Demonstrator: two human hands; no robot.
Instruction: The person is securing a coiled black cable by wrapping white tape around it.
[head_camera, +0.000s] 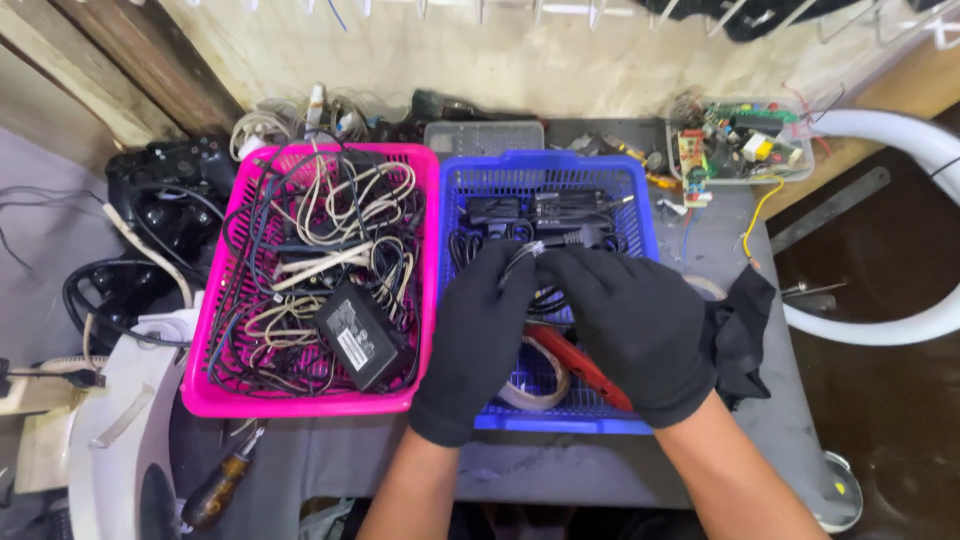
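The left hand (478, 335) and right hand (632, 330) hide much of the blue basket's (545, 170) contents, including most of a red tool (585, 372).

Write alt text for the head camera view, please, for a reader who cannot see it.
Two black-gloved hands, left hand and right hand, pinch a dark cable over a blue basket. A pink basket of tangled cables sits beside it.

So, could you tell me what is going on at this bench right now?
A person in black gloves holds both hands over a blue basket. The left hand and right hand pinch a thin black cable between them. Beside it, a pink basket holds tangled cords and a black power adapter.
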